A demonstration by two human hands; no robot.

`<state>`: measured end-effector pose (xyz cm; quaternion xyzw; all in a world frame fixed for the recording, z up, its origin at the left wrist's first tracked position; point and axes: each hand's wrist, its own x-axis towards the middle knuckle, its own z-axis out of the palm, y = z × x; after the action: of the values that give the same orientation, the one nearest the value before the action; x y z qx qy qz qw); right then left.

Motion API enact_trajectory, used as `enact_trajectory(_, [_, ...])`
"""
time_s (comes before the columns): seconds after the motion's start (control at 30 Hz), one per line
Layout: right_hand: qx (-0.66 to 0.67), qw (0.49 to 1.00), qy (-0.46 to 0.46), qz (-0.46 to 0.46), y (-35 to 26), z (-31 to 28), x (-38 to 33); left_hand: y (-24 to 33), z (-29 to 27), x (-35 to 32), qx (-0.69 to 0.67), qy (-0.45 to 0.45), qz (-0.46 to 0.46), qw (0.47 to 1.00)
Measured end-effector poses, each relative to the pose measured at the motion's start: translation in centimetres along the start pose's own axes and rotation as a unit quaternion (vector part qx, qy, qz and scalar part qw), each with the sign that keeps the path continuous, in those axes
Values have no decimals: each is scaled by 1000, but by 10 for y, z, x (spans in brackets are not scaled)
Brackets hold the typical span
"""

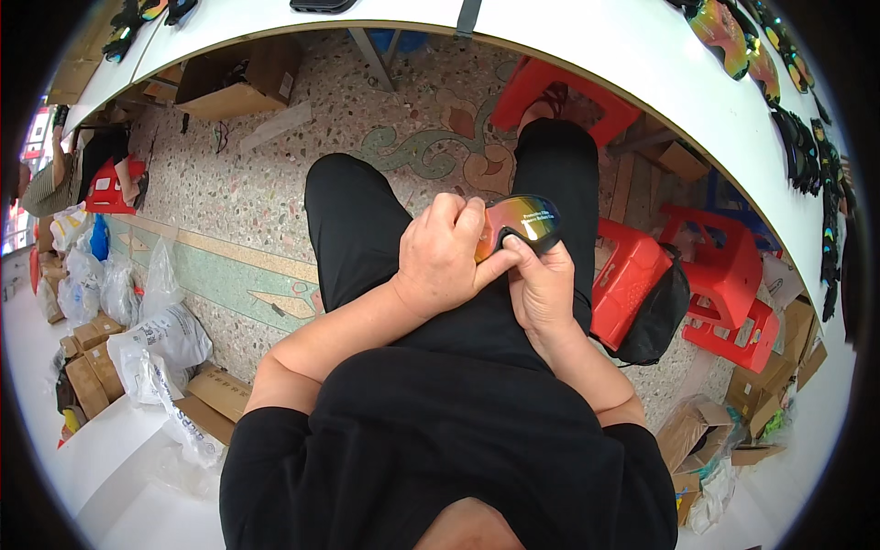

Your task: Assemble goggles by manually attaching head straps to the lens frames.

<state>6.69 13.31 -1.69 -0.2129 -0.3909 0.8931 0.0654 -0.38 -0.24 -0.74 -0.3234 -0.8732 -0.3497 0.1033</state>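
On our side of the desk (596,37), we grasp the mirrored ski goggles (553,240) between our left hand (442,252) and right hand (543,286), the lens (524,218) seemingly seated, though our grip hides whether anything remains undone.

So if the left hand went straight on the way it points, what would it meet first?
Most likely the goggles: the left hand is against their left end, with no gap showing. Depth beyond them is unclear.
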Motion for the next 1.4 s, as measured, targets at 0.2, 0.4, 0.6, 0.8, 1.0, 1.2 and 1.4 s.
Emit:
enact_trajectory(0.2, [-28,999,12,-21,-2,3,2,0,4,-1,4,7,23,1000])
enact_trajectory(0.4, [-29,999,18,1,-3,4,3,-1,2,-2,9,15,36,999])
enact_trajectory(0.6, [1,987,22,160,-12,3,5,-5,1,-1,41,5,68,997])
enact_trajectory(0.8, [-203,948,-124,212,-43,-11,-2,-28,-10,14,-19,35,31,999])
enact_trajectory(1.0, [-526,790,-123,-292,-78,-13,9,-29,-20,12,-151,-89,6,984])
enact_trajectory(1.2, [-540,786,-263,-143,-80,-17,29,-20,-24,6,-158,-143,16,977])
enact_trajectory(1.4, [-504,769,-200,-340,-39,-15,21,-6,-32,4,-85,-82,74,990])
